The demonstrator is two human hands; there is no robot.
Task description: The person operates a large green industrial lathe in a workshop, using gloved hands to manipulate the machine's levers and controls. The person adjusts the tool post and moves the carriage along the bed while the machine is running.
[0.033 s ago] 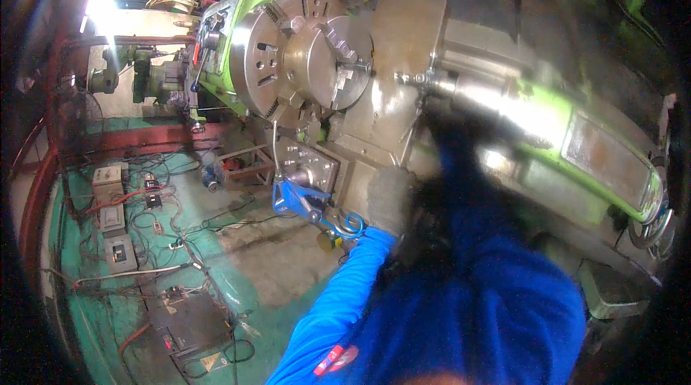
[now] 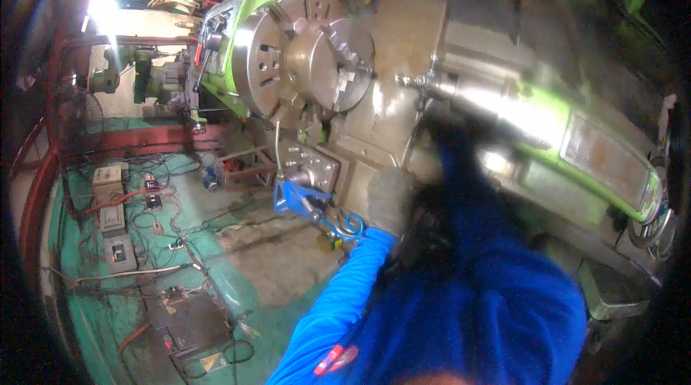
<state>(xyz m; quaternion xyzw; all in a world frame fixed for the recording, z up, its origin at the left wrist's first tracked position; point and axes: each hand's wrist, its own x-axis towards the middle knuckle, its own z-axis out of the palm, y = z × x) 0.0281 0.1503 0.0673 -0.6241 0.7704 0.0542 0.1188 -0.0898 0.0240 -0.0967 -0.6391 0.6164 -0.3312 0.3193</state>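
Observation:
A grey glove seems to cover my left hand (image 2: 390, 198), which rests at the near side of the lathe carriage (image 2: 354, 176); its fingers cannot be made out. Just left of it a blue blow gun (image 2: 299, 198) with a long thin nozzle points upward, and a coiled blue hose (image 2: 350, 227) lies beside my wrist. My right arm (image 2: 464, 169), in a dark blue sleeve, reaches toward the tailstock quill (image 2: 471, 90). Shadow and blur hide the right hand. Ahead, the large slotted faceplate (image 2: 263, 61) and a round metal piece (image 2: 342, 65) stand at the headstock.
The green tailstock (image 2: 551, 122) extends to the right, with a handwheel (image 2: 651, 234) at its end. On the green floor at left lie grey electrical boxes (image 2: 109, 198), tangled cables and a dark flat plate (image 2: 188, 324). A red steel beam (image 2: 144, 139) runs behind them.
The lathe and floor sit very slightly further right and lower in the picture. Both arms and the blow gun keep nearly the same places.

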